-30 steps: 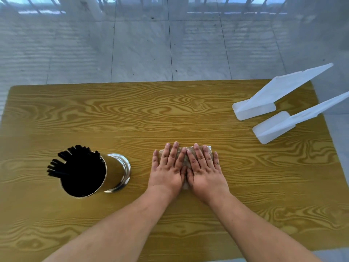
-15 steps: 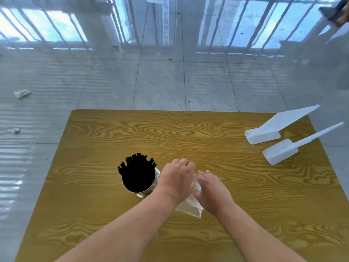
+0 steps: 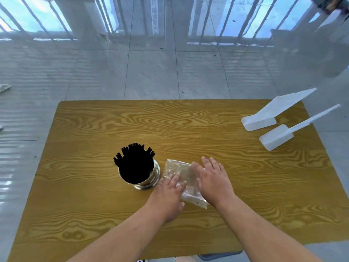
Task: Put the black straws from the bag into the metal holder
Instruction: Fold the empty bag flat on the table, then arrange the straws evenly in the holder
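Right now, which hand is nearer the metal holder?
Left hand, just beside the metal holder on the bag. Right hand rests across the bag, farther off.

Shiny metal holder [image 3: 151, 176] standing upright on its flared foot, packed with black straws [image 3: 135, 154] whose tips fan out past the rim toward 11 o'clock, clear plastic bag [image 3: 186, 178] lying flat and crumpled just beside the holder at 3 o'clock
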`<action>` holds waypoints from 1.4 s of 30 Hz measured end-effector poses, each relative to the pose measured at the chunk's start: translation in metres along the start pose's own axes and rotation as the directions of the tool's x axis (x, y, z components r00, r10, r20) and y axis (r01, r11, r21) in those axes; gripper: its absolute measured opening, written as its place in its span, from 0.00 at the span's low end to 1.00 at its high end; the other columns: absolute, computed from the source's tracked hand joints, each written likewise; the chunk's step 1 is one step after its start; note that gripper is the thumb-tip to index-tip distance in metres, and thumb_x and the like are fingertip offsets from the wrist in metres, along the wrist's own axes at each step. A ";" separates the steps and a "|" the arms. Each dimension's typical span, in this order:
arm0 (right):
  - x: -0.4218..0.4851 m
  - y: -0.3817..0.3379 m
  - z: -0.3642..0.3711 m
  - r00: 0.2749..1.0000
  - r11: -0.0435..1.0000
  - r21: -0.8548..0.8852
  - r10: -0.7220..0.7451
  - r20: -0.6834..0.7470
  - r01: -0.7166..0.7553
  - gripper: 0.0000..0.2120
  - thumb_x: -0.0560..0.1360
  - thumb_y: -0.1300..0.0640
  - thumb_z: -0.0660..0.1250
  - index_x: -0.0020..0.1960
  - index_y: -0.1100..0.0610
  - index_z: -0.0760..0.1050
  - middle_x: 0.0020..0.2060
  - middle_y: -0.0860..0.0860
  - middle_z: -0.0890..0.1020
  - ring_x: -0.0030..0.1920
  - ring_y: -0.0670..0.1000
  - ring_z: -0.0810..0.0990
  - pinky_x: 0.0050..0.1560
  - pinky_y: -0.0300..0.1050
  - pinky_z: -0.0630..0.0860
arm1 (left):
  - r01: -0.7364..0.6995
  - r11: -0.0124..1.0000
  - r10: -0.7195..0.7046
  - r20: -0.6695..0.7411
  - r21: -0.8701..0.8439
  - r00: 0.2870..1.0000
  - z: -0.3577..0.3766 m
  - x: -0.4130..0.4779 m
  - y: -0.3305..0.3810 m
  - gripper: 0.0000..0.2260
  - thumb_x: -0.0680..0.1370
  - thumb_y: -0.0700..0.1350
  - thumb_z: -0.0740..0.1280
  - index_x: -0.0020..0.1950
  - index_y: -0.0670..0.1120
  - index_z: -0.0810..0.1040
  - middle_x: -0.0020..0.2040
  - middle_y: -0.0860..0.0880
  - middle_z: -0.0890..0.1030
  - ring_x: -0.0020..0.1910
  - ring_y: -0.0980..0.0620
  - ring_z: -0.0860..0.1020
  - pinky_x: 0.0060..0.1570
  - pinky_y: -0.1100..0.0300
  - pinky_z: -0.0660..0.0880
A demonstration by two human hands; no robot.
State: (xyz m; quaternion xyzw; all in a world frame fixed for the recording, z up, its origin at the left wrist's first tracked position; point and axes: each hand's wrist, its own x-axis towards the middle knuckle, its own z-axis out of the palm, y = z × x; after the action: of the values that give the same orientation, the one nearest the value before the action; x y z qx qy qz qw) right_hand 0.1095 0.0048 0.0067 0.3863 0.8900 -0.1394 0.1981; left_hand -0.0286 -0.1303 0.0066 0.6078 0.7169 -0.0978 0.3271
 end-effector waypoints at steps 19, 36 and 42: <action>-0.005 -0.085 -0.103 0.992 0.810 0.574 -0.066 -0.112 0.119 0.20 0.81 0.38 0.61 0.68 0.43 0.77 0.51 0.39 0.84 0.45 0.38 0.81 0.46 0.43 0.79 | 0.193 0.837 -0.503 -0.583 -0.511 0.638 -0.150 -0.110 -0.104 0.43 0.66 0.80 0.66 0.74 0.56 0.70 0.62 0.53 0.78 0.60 0.50 0.79 0.54 0.51 0.78; -0.022 -0.139 -0.112 0.973 0.782 0.588 -0.102 -0.206 0.207 0.07 0.80 0.52 0.66 0.57 0.46 0.79 0.35 0.44 0.80 0.35 0.43 0.76 0.39 0.42 0.74 | 0.020 0.881 -0.305 -0.534 -0.473 0.789 -0.130 -0.130 -0.119 0.02 0.76 0.53 0.74 0.45 0.57 0.85 0.34 0.62 0.83 0.38 0.63 0.80 0.31 0.69 0.70; -0.032 -0.130 -0.113 0.972 0.757 0.625 -0.058 -0.227 0.192 0.05 0.81 0.52 0.65 0.55 0.44 0.78 0.34 0.45 0.81 0.31 0.43 0.75 0.34 0.41 0.72 | -0.011 0.884 -0.270 -0.528 -0.468 0.805 -0.179 -0.156 -0.116 0.04 0.75 0.53 0.75 0.41 0.58 0.85 0.34 0.63 0.83 0.36 0.61 0.81 0.30 0.64 0.77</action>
State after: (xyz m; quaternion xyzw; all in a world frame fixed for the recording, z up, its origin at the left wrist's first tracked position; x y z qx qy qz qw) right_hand 0.0048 -0.0565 0.1341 0.3818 0.8271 -0.4101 -0.0435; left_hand -0.1929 -0.1880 0.2061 0.4640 0.8255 0.2374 0.2167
